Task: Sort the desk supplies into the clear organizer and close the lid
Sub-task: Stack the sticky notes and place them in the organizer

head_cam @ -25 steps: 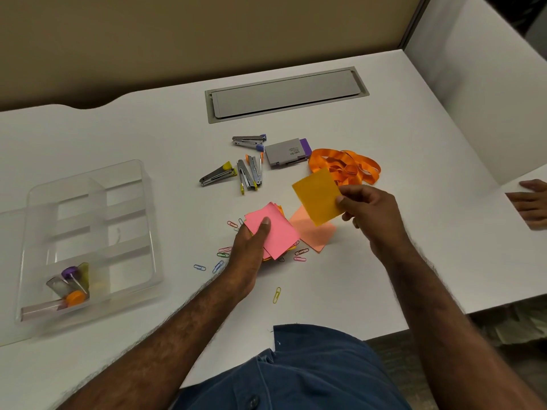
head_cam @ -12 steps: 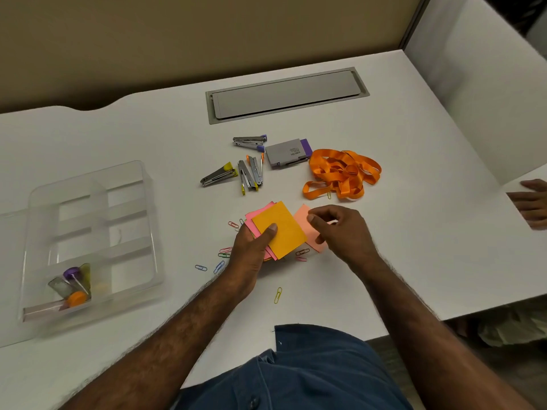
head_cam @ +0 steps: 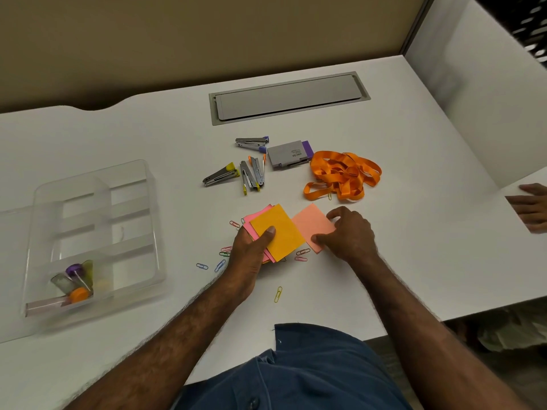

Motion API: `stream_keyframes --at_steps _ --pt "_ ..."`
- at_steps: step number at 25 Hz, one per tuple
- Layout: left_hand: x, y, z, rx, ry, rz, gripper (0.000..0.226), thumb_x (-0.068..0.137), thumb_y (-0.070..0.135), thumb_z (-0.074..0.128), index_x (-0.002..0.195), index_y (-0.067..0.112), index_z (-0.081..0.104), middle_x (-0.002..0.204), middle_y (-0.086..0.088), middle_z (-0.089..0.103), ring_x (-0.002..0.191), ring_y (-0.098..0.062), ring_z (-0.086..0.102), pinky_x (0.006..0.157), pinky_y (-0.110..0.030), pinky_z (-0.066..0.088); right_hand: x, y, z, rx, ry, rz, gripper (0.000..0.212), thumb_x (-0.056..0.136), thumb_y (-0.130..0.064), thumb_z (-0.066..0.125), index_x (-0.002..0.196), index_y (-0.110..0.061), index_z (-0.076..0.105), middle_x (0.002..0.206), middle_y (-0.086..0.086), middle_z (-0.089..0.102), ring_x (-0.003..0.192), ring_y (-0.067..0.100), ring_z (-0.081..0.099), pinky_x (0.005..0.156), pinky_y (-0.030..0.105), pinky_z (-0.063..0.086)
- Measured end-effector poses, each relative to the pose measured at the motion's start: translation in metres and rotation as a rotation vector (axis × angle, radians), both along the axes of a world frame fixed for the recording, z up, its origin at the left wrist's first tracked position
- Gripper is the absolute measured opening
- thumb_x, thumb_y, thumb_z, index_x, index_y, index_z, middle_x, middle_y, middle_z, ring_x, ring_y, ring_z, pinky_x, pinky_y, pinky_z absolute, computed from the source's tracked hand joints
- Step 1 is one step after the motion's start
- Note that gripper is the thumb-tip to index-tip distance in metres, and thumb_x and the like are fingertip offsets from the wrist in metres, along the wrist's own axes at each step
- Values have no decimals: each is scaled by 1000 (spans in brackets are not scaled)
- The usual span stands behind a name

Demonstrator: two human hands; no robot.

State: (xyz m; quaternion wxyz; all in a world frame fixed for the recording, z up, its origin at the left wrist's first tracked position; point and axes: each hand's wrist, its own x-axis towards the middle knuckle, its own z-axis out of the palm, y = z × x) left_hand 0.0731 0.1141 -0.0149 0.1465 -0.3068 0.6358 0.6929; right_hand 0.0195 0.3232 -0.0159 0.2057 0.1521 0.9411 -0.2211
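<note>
clear plastic organizer waits nearly bare as you gather the sticky notes

your left hand (head_cam: 251,250) grips a small stack of sticky notes (head_cam: 276,232) just off the white desk (head_cam: 148,137), thumb pressed on the orange top sheet with pink ones fanned beneath. your right hand (head_cam: 347,233) rests on a loose peach note (head_cam: 312,224) lying flat beside the stack, thumb and fingers pinching at its edge. the clear organizer (head_cam: 88,241) sits open, well apart at your left; only its near corner compartment holds anything, a few small items with purple and orange caps. the other compartments look unfilled. its lid seems to lie open at the far left edge of the view, though that is hard to make out.

by this look, you are early in the job. still out on the desk: the staple removers (head_cam: 245,170) scattered in the middle, a grey and purple box (head_cam: 288,156) just beside them, the tangled orange lanyards (head_cam: 343,176) to its right, and coloured paper clips (head_cam: 220,263) strewn round your left hand, with a yellow paper clip (head_cam: 278,294) lying nearer your body. all of these, the notes too, have yet to go in, and the lid is not yet closed.

the desk is plain matte white with a long grey cable hatch (head_cam: 288,97) set in it towards the back. a tan partition (head_cam: 177,39) closes the rear, a pale panel the right side. another person's hand (head_cam: 531,205) rests on the neighbouring surface at far right.
</note>
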Motion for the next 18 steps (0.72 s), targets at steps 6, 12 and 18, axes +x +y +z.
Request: stream_keyframes --at_steps 6,12,18 --pt "7 -2 7 -9 20 5 56 98 33 67 149 26 44 142 -8 61 123 -30 63 102 -52 57 -4 14 9 -212 40 -96 31 94 -34 74 120 -19 67 121 6 70 102 18 63 88 34 55" --pt "19 -6 14 -7 21 23 58 99 30 66 151 24 42 146 -9 58 129 -33 59 105 -54 54 8 23 42 -719 124 -404 28 97 -25 71 124 -17 65 121 6 70 102 26 70 69 35 57" --pt "26 -5 25 52 60 30 55 98 37 66 148 30 45 140 -4 62 123 -29 64 100 -52 58 37 -18 63 -1040 48 -338 33 94 -16 74 126 -11 65 107 8 76 97 27 75 67 30 60"
